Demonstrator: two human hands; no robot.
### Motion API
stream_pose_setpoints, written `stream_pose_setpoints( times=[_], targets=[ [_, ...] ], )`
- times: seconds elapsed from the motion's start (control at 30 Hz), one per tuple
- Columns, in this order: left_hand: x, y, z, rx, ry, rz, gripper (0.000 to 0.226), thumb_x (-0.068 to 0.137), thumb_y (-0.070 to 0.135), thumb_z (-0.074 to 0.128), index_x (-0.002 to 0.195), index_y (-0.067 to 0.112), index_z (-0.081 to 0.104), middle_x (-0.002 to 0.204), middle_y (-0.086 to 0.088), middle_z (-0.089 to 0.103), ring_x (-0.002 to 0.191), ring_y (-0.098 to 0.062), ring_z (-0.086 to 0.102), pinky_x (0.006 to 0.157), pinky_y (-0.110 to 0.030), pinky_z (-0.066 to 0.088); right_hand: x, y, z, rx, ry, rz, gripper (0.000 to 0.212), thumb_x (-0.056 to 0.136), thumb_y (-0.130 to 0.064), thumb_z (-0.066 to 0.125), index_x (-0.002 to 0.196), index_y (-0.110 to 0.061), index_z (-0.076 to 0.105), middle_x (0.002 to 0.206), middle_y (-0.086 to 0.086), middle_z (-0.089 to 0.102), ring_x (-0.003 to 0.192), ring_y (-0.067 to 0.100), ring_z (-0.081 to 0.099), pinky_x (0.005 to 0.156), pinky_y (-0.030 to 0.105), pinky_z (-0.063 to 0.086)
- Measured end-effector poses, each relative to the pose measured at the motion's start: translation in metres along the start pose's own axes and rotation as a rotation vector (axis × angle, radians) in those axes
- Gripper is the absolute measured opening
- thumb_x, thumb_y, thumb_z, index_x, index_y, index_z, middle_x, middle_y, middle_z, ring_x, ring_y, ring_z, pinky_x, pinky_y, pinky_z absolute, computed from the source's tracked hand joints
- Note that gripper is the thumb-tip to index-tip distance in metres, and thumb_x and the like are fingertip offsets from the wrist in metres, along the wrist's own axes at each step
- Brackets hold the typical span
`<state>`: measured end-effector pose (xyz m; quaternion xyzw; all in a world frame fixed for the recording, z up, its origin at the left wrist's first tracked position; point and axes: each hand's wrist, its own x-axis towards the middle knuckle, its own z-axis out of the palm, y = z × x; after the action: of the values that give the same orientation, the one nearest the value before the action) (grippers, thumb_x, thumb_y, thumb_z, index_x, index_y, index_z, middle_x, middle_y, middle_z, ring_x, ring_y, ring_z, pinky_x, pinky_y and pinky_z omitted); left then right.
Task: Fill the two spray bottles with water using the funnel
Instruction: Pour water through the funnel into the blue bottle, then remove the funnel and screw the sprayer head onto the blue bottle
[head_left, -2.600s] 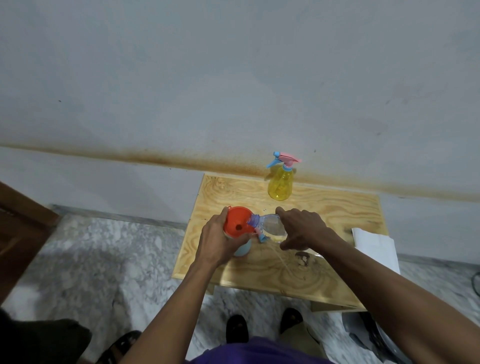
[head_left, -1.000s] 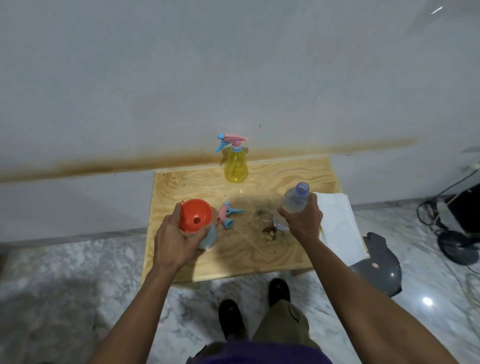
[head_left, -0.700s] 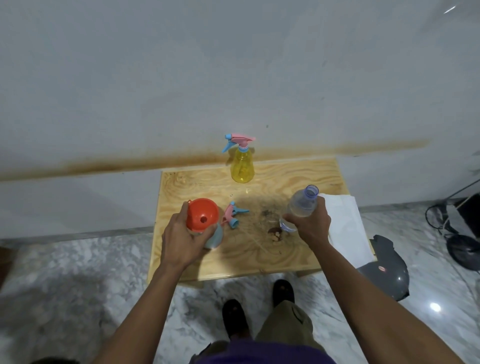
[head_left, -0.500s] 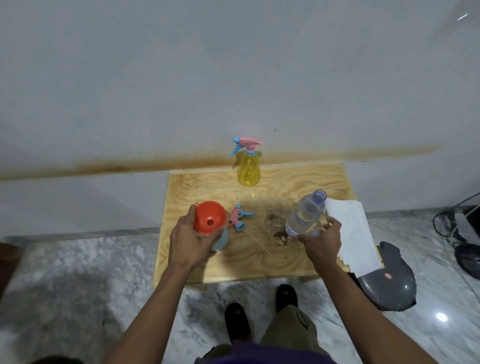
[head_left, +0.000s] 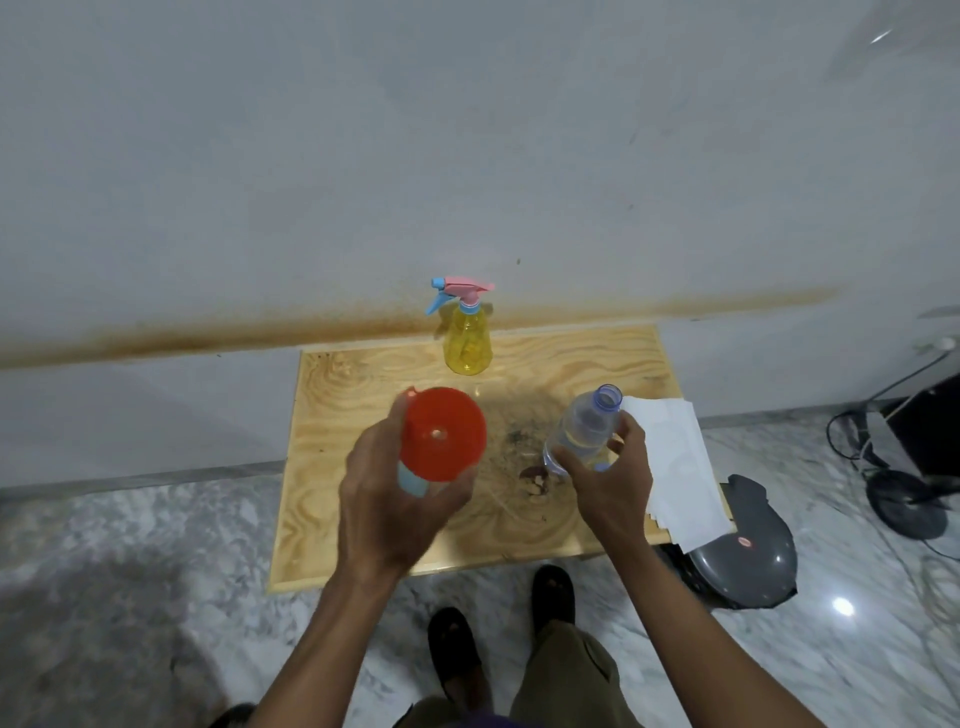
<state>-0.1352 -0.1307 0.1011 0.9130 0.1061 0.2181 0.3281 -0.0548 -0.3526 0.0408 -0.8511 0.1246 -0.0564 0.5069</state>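
My left hand (head_left: 387, 501) grips a light blue spray bottle (head_left: 412, 480) with the orange funnel (head_left: 443, 434) sitting in its neck, lifted above the wooden table (head_left: 363, 395). The funnel hides most of that bottle. My right hand (head_left: 610, 475) holds a clear water bottle (head_left: 582, 431), uncapped and upright with some water inside, over the table's right side. A yellow spray bottle (head_left: 467, 340) with a pink and blue trigger head stands at the table's back edge by the wall. The loose trigger head seen earlier is hidden behind my left hand.
White paper sheets (head_left: 675, 467) lie on the table's right edge. A grey round lid-like object (head_left: 748, 561) sits on the marble floor at right, with a fan base and cables (head_left: 904, 499) farther right. Dark stains mark the table's middle (head_left: 524, 441).
My left hand has lifted the blue bottle with the funnel up off the table toward me. My right hand has drawn the water bottle upright and to the right, away from the funnel.
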Motion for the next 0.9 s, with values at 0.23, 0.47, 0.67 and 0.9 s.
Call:
stream_pose_setpoints(
  times=[0.23, 0.47, 0.67, 0.9],
  targets=[
    [-0.003, 0.009, 0.086, -0.028, -0.401, -0.087, 0.100, 0.067, 0.059, 0.075, 0.148, 0.013, 0.039, 0.127, -0.015, 0.060, 0.114, -0.031, 0.058, 0.092, -0.034, 0.045, 0.013, 0.004, -0.002, -0.005, 0.006, -0.015, 0.066, 0.076, -0.026, 0.085, 0.131, -0.018, 0.049, 0.119, -0.010, 0.057, 0.107, 0.019, 0.060, 0.089, 0.043, 0.052],
    [0.003, -0.014, 0.156, 0.187, -0.615, 0.028, 0.088, 0.072, 0.044, 0.076, 0.147, 0.018, 0.039, 0.126, -0.010, 0.056, 0.113, -0.030, 0.053, 0.088, -0.039, 0.051, 0.016, 0.009, -0.006, 0.035, -0.049, 0.022, 0.066, 0.077, -0.029, 0.083, 0.132, -0.026, 0.047, 0.123, -0.010, 0.059, 0.105, 0.008, 0.058, 0.087, 0.033, 0.049],
    [-0.001, -0.014, 0.172, 0.240, -0.678, 0.123, 0.069, 0.088, 0.014, 0.062, 0.145, 0.032, 0.029, 0.136, -0.001, 0.042, 0.121, -0.024, 0.041, 0.068, -0.028, 0.040, 0.018, 0.008, -0.010, 0.017, -0.054, 0.015, 0.062, 0.078, -0.031, 0.083, 0.129, -0.028, 0.048, 0.111, -0.020, 0.055, 0.102, 0.002, 0.055, 0.084, 0.027, 0.047],
    [-0.009, -0.010, 0.162, 0.064, -0.601, -0.045, 0.072, 0.086, 0.020, 0.066, 0.144, 0.034, 0.027, 0.145, -0.007, 0.040, 0.129, -0.024, 0.044, 0.088, -0.031, 0.049, 0.019, 0.004, -0.012, 0.014, -0.070, 0.048, 0.068, 0.076, -0.032, 0.084, 0.133, -0.024, 0.048, 0.118, -0.020, 0.054, 0.108, 0.005, 0.055, 0.090, 0.042, 0.054]
  ],
)
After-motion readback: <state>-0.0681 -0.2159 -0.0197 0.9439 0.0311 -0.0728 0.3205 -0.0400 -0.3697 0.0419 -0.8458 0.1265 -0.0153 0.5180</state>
